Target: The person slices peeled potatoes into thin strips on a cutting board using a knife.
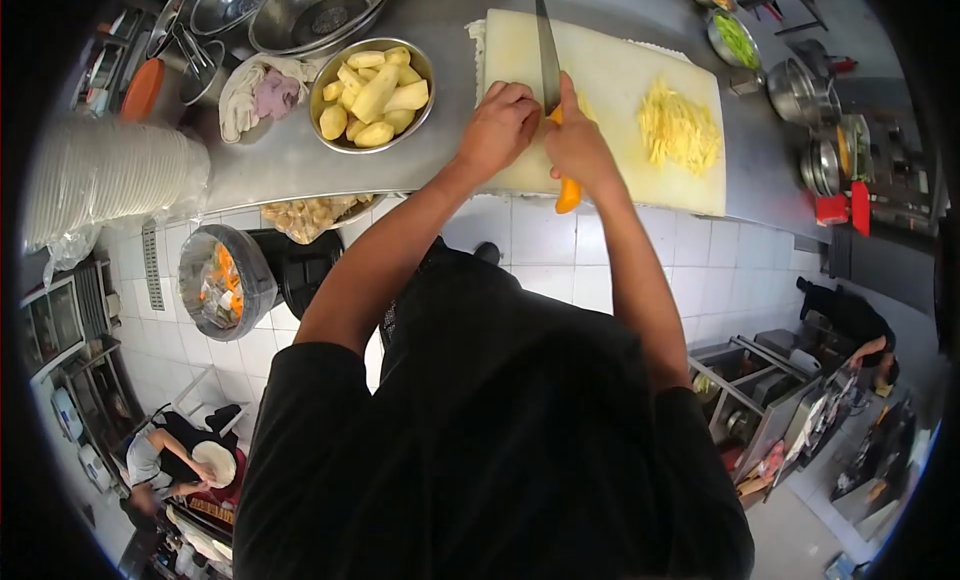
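Several peeled potatoes (375, 95) are heaped in a steel bowl (385, 148) on the counter (265, 170), with a crumpled cloth (240, 98) to the left; the top ones are stacked high enough that a knock from the left forearm could roll one off. Farther right, the left hand (498, 127) is at the cutting board (620, 65), fingers curled in and close beside the knife (547, 52). That closeness looks like the chief risk: a slip of the blade or a stray fingertip could mean a cut. The right hand (580, 148) is closed round the knife, its orange handle showing below the fist and the blade pointing away from the body. A damp grip might let the handle turn. On the board's right half lies a loose pile of pale yellow strips (680, 128), which a sweep of the right hand could scatter. As for what is hard to make out, whether the left fingers pinch anything cannot be told, since they fold under and meet the knife side; the cutting edge near the handle is covered by the hands, the few strips beside the right hand are partly masked by it, and the bowls at the far right are small and warped by the lens.
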### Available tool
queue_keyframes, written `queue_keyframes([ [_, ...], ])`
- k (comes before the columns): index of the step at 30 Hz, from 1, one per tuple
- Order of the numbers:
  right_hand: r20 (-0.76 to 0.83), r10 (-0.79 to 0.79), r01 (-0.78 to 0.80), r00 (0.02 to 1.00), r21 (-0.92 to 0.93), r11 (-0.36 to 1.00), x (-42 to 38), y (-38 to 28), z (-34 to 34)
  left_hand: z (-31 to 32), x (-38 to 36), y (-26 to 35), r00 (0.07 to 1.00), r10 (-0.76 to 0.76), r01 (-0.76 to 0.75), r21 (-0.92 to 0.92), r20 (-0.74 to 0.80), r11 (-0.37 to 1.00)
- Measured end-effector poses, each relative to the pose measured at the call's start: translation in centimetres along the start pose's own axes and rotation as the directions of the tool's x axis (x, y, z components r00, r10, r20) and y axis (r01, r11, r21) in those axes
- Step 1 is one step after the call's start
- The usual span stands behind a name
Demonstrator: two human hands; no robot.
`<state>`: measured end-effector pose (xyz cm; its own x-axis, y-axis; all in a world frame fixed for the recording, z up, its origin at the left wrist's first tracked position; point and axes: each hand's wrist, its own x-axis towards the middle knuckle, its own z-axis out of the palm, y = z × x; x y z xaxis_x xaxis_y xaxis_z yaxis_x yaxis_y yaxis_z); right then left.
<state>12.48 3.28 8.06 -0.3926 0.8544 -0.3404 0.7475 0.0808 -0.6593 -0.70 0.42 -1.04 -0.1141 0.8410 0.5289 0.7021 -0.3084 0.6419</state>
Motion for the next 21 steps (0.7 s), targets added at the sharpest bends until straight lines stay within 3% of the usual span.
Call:
queue_keyframes([
  [2,0.062,0.078,-0.083,0.995,0.092,0.992,-0.8,-2.0,-1.8,-0.1,0.2,-0.1,1.000,0.000,0.000,0.001,0.006,1.000],
  [8,0.058,0.085,-0.084,0.995,-0.014,0.996,-3.6,-2.0,-0.2,-0.1,0.0,0.0,1.000,-0.014,0.014,-0.017,-0.006,1.000],
  [20,-0.081,-0.074,0.069,0.994,-0.067,0.995,-2.4,1.5,2.7,-0.2,0.1,-0.1,1.000,-0.002,0.002,-0.011,-0.011,1.000],
  [21,-0.133,-0.148,0.134,0.980,-0.108,0.985,-1.8,2.1,3.1,-0.1,0.1,-0.3,1.000,0.000,0.000,-0.009,-0.010,1.000],
])
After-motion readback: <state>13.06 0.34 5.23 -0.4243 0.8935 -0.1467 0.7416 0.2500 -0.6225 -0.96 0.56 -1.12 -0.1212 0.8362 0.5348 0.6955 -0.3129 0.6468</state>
